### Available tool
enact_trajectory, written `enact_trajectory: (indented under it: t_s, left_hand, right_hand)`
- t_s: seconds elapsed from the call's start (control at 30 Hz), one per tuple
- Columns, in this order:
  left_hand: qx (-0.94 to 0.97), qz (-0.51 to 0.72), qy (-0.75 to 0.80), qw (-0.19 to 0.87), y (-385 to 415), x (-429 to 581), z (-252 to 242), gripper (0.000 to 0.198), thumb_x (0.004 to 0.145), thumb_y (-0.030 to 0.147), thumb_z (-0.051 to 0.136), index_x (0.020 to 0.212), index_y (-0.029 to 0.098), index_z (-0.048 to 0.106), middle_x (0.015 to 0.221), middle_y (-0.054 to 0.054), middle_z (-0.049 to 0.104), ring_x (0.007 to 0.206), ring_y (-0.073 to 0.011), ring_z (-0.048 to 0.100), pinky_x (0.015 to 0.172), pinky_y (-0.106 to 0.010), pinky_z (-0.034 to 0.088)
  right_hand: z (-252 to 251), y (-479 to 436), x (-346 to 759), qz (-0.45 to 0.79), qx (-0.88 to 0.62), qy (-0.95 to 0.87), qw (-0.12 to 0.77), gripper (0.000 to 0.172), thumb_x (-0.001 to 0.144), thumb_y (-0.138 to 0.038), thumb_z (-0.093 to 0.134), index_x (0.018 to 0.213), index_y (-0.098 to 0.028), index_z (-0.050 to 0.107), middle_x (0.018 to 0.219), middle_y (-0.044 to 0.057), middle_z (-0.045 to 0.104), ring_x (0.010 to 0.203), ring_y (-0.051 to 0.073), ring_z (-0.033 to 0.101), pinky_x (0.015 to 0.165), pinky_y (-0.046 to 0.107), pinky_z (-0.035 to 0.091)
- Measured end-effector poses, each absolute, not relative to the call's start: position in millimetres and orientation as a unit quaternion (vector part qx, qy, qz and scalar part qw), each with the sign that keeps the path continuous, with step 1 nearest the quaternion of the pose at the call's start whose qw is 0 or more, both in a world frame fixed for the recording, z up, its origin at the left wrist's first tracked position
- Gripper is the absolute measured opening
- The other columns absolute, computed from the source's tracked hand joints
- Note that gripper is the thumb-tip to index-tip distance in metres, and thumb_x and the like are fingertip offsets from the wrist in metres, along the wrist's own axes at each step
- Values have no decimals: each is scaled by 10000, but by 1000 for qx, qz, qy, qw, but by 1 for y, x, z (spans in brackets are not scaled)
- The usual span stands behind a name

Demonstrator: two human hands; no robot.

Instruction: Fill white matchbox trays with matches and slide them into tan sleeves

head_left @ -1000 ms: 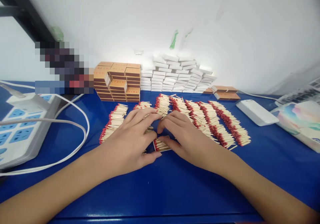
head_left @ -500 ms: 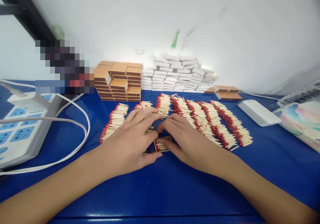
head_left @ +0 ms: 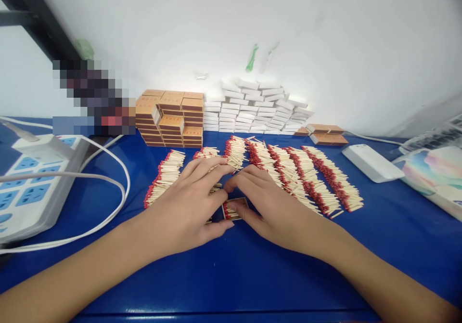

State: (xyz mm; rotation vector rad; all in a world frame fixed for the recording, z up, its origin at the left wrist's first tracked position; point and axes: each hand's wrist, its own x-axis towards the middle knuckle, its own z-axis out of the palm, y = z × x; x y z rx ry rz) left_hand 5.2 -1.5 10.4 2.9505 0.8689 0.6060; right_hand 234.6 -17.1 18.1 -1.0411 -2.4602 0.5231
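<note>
A small open matchbox tray (head_left: pixel 242 201) lies on the blue table between my hands, with red-headed matches (head_left: pixel 229 213) inside it. My left hand (head_left: pixel 195 200) curves around the tray's left end, its thumb at the near edge and its index finger at the far side. The thumb of my right hand (head_left: pixel 267 198) reaches into the tray and presses on the matches, while its bent fingers stay at the far side. Beyond both hands, loose matches (head_left: pixel 260 157) are laid out in several long rows. My left hand partly covers the rows on the left.
Brown matchboxes (head_left: pixel 171 121) are stacked against the wall, beside piled white trays (head_left: pixel 249 111). A few flat brown boxes (head_left: pixel 328 137), a white device (head_left: pixel 373 163) and a colourful pouch (head_left: pixel 433 169) are on the right. A power strip (head_left: pixel 46 202) with looping white cables (head_left: pixel 126 183) occupies the left.
My right thumb has shifted slightly on the matches inside the tray. Both hands otherwise keep their places; the view has moved very slightly.
</note>
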Motion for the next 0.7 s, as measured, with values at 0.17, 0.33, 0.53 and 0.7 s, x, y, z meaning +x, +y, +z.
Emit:
enact_trajectory:
  t_s: [0.17, 0.33, 0.53, 0.7]
  left_hand:
    - [941, 193, 279, 0, -2, 5, 11, 271, 949, 426, 753, 982, 159, 786, 1457, -192, 627, 1511, -403, 455, 1258, -634, 404]
    - [941, 193, 276, -6, 0, 5, 11, 257, 937, 422, 769, 927, 166, 785, 1509, -179, 611, 1508, -409, 460, 1237, -638, 422]
    - [941, 196, 275, -13, 1, 6, 12, 272, 943, 418, 757, 913, 150, 795, 1498, -191, 623, 1505, -418, 469, 1245, -647, 412]
    - [942, 191, 275, -16, 0, 7, 13, 271, 939, 429, 764, 922, 161, 800, 1505, -184, 621, 1504, -413, 471, 1239, -643, 421]
  right_hand:
    - [13, -7, 241, 134, -381, -887, 226, 163, 1023, -64, 572, 1102, -199, 617, 1122, 88, 690, 1097, 265, 565, 982, 454, 493]
    - [5, 15, 255, -20, -431, -874, 226, 222, 1075, -167, 527, 1069, -175, 749, 957, 115, 665, 946, 281, 483, 863, 453, 432]
    - [1, 23, 256, -24, -430, -885, 176, 214, 1055, -151, 566, 1107, -174, 773, 994, 111, 645, 970, 274, 483, 886, 440, 411]
    - [-3, 25, 256, -25, -429, -883, 187, 145, 1055, -189, 606, 1121, -176, 733, 1024, 103, 655, 1001, 276, 491, 919, 442, 409]
